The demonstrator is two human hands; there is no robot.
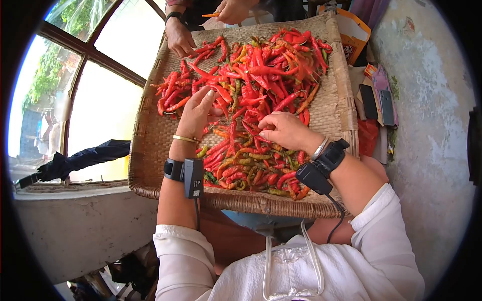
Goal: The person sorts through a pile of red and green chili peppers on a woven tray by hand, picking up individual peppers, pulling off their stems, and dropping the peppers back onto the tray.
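Observation:
A large pile of red peppers [273, 70] lies on the far half of a woven tray [336, 100]. A smaller heap of red, orange and green peppers [246, 168] is at its near edge. My left hand [199, 113] is over the left side of the pile, thumb apart from the fingers, with nothing clearly held. My right hand [286, 129] is at the middle, between pile and heap, its fingers curled together close to red peppers. What its fingertips hold, if anything, is hidden.
Across the tray, another person's hand [181, 39] touches peppers at the far left, and their other hand [232, 10] holds an orange pepper. A dark folded umbrella [95, 155] lies by the window at left. Two phones [369, 101] rest beside the tray at right.

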